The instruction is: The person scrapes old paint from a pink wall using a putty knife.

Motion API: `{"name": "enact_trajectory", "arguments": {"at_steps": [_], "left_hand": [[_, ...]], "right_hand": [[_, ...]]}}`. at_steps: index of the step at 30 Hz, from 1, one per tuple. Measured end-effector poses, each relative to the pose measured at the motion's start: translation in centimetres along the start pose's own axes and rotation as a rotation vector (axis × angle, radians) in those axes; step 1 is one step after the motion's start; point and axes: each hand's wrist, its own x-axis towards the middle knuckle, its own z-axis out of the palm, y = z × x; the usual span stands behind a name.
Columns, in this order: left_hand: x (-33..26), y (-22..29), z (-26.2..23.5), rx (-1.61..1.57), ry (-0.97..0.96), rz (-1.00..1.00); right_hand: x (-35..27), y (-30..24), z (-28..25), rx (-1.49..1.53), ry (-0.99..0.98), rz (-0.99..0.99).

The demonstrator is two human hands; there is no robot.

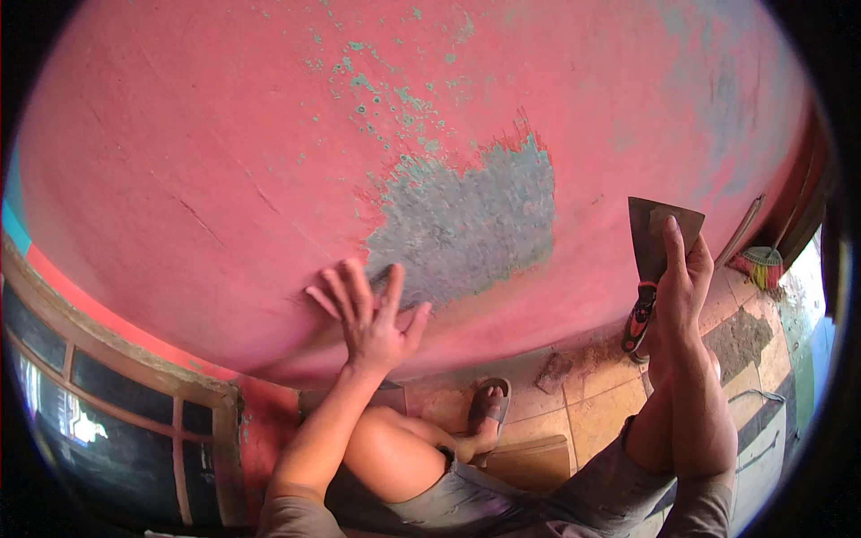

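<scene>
A pink painted wall (224,134) fills the view in front of me. In its middle is a bare grey patch (466,224) with jagged paint edges along the top. My left hand (369,325) is open with fingers spread, at the patch's lower left edge; whether the fingertips touch the wall I cannot tell. On the right, my right hand (686,282) grips a putty knife (647,247) by its wide metal blade, thumb on the blade's face. Its black and red handle hangs downward, and the blade is apart from the patch.
Greenish chipped spots (395,103) mark the wall above the patch. A wood-framed window (121,386) lies at lower left. Debris (553,369) and a brown flat piece (529,459) lie on the tiled floor (601,421). A broom (762,264) stands at the far right.
</scene>
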Motion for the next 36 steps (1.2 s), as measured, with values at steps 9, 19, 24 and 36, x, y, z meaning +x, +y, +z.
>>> {"name": "enact_trajectory", "arguments": {"at_steps": [9,19,24,36], "left_hand": [[-0.4,0.4,0.8,0.045,-0.188,0.170],[0.0,0.4,0.4,0.083,-0.233,0.221],[-0.1,0.3,0.6,0.075,-0.232,0.228],[-0.1,0.0,0.7,0.089,-0.225,0.229]], "right_hand": [[-0.3,-0.1,0.3,-0.036,0.014,0.010],[-1.0,-3.4,1.3,0.086,-0.245,0.483],[-0.5,-2.2,0.6,-0.005,-0.291,0.527],[0.0,-3.1,0.6,-0.036,-0.030,0.381]]}}
